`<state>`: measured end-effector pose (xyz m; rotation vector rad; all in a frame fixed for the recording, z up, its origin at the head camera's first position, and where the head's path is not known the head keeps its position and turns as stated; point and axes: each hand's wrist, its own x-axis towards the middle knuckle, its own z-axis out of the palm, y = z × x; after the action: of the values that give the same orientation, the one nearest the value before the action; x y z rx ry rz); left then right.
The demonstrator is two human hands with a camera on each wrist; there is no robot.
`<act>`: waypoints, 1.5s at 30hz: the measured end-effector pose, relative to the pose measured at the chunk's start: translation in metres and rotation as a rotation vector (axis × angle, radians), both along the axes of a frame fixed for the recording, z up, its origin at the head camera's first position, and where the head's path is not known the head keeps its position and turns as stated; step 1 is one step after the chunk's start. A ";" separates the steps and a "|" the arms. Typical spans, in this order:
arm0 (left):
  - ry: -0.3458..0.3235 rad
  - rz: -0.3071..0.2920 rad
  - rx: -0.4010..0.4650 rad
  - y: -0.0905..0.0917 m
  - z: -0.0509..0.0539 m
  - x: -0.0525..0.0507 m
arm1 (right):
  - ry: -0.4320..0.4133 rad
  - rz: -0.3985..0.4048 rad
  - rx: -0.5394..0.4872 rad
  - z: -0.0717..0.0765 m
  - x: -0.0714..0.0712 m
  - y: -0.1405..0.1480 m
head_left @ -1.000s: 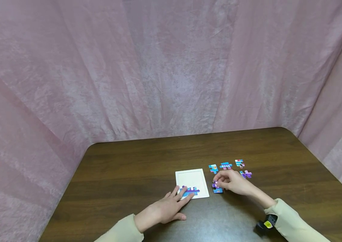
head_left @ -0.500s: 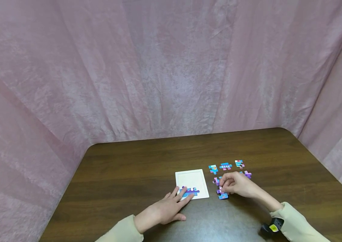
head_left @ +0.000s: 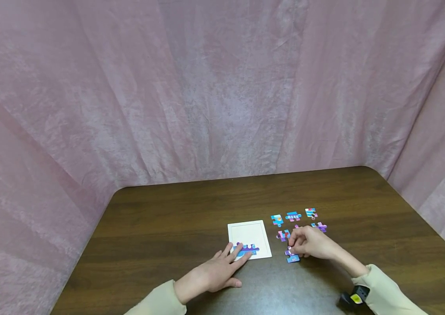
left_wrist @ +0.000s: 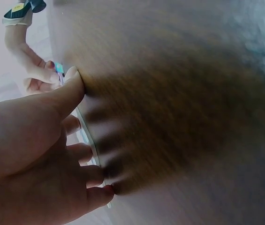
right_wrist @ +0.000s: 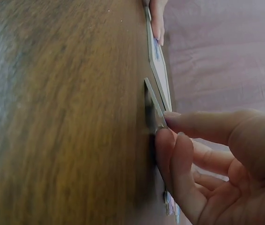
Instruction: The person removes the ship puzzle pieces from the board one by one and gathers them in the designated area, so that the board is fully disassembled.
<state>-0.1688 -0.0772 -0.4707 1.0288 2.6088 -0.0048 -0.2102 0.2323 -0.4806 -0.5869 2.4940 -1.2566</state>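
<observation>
My left hand [head_left: 217, 272] lies with spread, straight fingers on the lower left of a white puzzle tray [head_left: 248, 229]. Under and beside its fingertips are purple-and-blue puzzle pieces [head_left: 252, 248] along the tray's near side, partly covered. To the right of the tray, my right hand [head_left: 313, 243] pinches a purple-and-blue puzzle piece [head_left: 293, 259] between thumb and fingers. In the right wrist view that piece [right_wrist: 154, 101] is seen edge-on, tilted, with one end at the fingertips and a shadow below it.
Loose puzzle pieces lie beyond the right hand: a blue-and-orange one [head_left: 276, 220], a blue striped one [head_left: 293, 216], a blue-and-white one [head_left: 311, 212], a purple one [head_left: 321, 226] and a purple-and-red one [head_left: 283, 235]. Pink curtains [head_left: 222, 87] hang behind the brown table [head_left: 167, 218].
The right hand has moved right and nearer the person with the puzzle piece, uncovering the purple-and-red piece. The left hand has stayed in place on the tray.
</observation>
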 end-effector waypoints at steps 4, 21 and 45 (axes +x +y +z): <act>0.008 0.001 0.001 0.000 -0.001 0.000 | 0.014 -0.041 0.025 -0.001 0.000 -0.003; 0.005 0.006 0.003 -0.001 -0.002 0.001 | 0.031 -0.079 0.119 0.002 -0.002 -0.005; 0.004 0.007 0.023 -0.001 0.000 0.001 | 0.237 -0.070 0.183 0.007 -0.005 -0.015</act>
<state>-0.1676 -0.0785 -0.4703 1.0292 2.6220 0.0251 -0.2149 0.2170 -0.4738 -0.6412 2.8088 -1.0181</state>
